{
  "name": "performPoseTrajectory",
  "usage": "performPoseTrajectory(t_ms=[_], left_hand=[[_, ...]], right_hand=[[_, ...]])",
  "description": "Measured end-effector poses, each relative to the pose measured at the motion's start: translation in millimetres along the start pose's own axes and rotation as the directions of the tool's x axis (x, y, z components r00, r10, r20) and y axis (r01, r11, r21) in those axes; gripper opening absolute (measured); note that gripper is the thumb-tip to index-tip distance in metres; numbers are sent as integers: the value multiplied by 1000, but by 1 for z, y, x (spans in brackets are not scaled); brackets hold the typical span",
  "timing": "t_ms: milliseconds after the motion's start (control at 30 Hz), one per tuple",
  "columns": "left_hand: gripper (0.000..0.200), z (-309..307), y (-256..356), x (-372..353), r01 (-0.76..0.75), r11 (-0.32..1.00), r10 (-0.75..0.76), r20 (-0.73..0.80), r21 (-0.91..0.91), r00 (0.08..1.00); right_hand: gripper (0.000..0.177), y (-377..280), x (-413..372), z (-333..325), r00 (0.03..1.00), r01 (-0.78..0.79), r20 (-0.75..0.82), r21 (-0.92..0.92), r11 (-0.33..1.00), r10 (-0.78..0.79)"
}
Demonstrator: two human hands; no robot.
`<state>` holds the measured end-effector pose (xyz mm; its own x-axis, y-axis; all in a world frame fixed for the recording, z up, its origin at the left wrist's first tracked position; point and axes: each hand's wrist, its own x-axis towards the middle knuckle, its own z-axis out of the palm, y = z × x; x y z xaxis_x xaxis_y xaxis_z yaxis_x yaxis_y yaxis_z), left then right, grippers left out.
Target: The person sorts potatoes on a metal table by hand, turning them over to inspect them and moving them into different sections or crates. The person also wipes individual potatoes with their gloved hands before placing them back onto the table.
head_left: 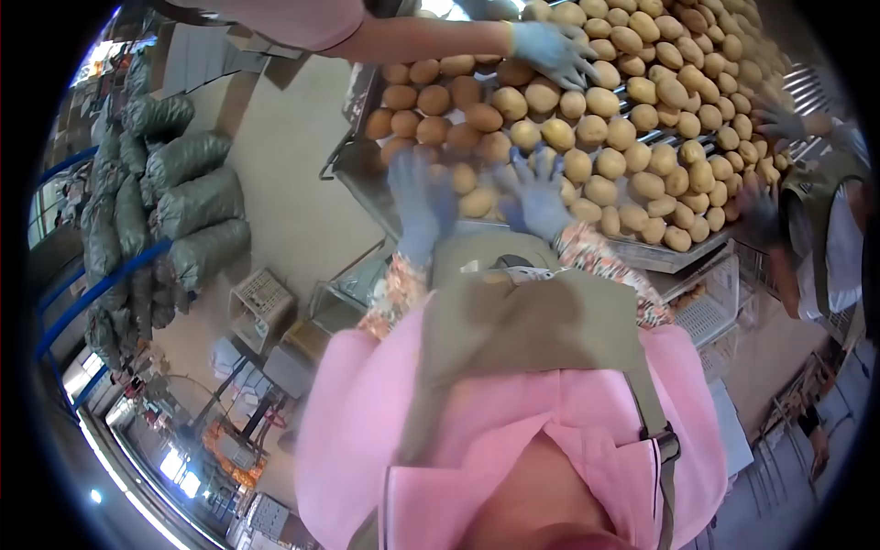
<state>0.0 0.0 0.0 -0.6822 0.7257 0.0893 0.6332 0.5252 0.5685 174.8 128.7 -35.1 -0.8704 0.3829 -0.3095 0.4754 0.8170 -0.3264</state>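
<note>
Round, pale brown potatoes (pixel 646 185) cover a metal roller table (pixel 669 257) in front of me. My left hand (pixel 420 203), in a pale blue-grey glove, reaches over the near left edge with its fingers stretched out. It is closest to the darker-looking potatoes (pixel 437 130) on the left side. Gloved as well, my right hand (pixel 541 194) is spread over the near edge beside several potatoes. I see neither hand gripping a potato. Whether the fingertips touch any is blurred. A few potatoes (pixel 475 203) lie between my two hands.
Another person's gloved hand (pixel 555 53) reaches across the potatoes from the upper left. At the right edge stands another person (pixel 820 220), hands at the table. Filled green sacks (pixel 202 197) are piled at left. Plastic crates (pixel 261 301) (pixel 710 307) stand on the floor either side.
</note>
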Motion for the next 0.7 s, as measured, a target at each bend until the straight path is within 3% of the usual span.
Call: performPoseTrajectory(t_ms=[33,100,167,200,267,300,333,367,400,433,500,533,567,633,700], left_hand=[[53,13,-9,7,-95,995,97,-92,24,991],[48,53,4,56,-210,978,207,-182,6,961],[49,76,18,77,-189,982,188,-90,-2,978],[49,80,23,80,-204,979,203,-94,-3,975],[48,89,35,77,-257,963,258,0,76,966],[48,93,41,72,-280,953,276,49,112,960],[48,95,44,67,-301,942,289,97,150,952],[48,97,46,62,-321,928,297,145,189,944],[51,92,38,56,-315,941,288,193,127,938],[51,81,29,49,-321,939,294,194,123,936],[50,60,13,31,-136,987,152,220,-85,964],[50,48,16,27,-137,987,153,222,-86,963],[45,36,20,24,-60,995,77,242,-77,967],[40,27,11,19,14,998,3,261,-62,965],[47,37,-12,14,8,995,-5,-32,101,999]], right_hand=[[47,-5,-11,2,991,99,91,8,995,-99],[38,32,-10,-10,991,126,-38,-37,991,-127],[34,45,-24,-18,964,226,-214,360,905,-156],[33,44,-23,-32,983,96,-182,617,781,22],[32,54,-33,-58,956,28,-248,609,792,157],[33,64,-38,-62,917,41,-369,470,882,153],[33,70,-45,-58,915,37,-372,463,885,156],[32,73,-55,-50,896,-19,-432,193,981,102],[31,78,-62,-44,881,-86,-471,-86,993,36],[31,84,-65,-45,880,-93,-473,-87,992,41],[33,93,-68,-46,976,-41,-195,253,966,93],[34,99,-57,-46,962,-15,-221,540,842,160],[34,108,-42,-49,962,-17,-220,542,840,162],[38,105,-1,-88,935,-280,-12,583,763,353],[45,120,35,-82,933,-39,-255,633,773,255]])
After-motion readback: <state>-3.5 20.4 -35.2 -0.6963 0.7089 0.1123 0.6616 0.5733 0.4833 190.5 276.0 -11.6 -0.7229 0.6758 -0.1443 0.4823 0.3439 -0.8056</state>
